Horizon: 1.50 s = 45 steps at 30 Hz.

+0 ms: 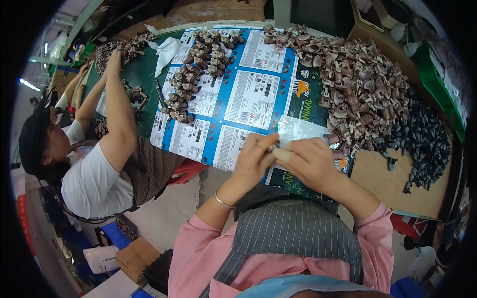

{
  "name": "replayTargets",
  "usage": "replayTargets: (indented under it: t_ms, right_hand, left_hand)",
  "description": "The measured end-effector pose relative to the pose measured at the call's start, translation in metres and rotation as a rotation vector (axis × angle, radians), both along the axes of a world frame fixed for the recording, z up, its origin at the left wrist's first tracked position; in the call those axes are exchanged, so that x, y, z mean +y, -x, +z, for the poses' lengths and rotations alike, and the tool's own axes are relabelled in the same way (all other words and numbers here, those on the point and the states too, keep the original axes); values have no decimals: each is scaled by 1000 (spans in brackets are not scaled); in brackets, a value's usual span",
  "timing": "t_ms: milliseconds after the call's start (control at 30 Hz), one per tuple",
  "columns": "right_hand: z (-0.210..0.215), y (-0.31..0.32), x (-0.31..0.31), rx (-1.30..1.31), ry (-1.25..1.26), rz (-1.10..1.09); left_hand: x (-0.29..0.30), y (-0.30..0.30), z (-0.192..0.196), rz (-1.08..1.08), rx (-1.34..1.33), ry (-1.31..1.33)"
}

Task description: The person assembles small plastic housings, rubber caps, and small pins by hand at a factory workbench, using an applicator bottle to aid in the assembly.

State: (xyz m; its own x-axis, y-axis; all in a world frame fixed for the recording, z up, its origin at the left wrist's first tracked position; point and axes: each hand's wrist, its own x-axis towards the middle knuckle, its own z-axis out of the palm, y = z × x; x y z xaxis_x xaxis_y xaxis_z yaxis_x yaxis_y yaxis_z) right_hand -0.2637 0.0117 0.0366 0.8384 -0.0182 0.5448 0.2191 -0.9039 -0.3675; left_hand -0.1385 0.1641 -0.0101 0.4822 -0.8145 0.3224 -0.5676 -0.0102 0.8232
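Note:
My left hand (250, 163) and my right hand (314, 161) meet over the near edge of the table, fingers closed in a pinch. Between the fingertips shows a bit of a small brownish plastic piece (272, 147); the fingers hide most of it. Finger covers wrap some of the fingertips. Just beyond the right hand lies a clear plastic bag (300, 128). A big heap of brown-grey plastic parts (365, 82) spreads on the right, with dark grey-black parts (422, 136) beside it. Small brown and dark figures (191, 74) stand in rows at the left.
Printed blue-and-white sheets (251, 97) and a dark green printed sheet (304, 107) cover the tabletop. At left a co-worker's arm (119, 109) reaches to another brown heap (130, 48). A white cloth (166, 53) lies between us. Brown cardboard (380, 176) is at the near right.

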Motion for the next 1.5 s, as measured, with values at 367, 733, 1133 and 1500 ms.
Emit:
replayTargets:
  t_ms: [367,733,1133,1500]
  right_hand:
    - [-39,157,-54,-147,-271,-704]
    - [-49,160,-61,-197,-234,-635]
    - [-52,158,-61,-229,-312,-637]
    - [-54,163,-61,-131,-349,-702]
  left_hand:
    - [-23,-139,-4,558,-123,-170]
    - [-33,-135,13,645,-663,-211]
    - [-210,-158,-15,80,-457,0]
    - [-174,-126,-19,-177,-369,-148]
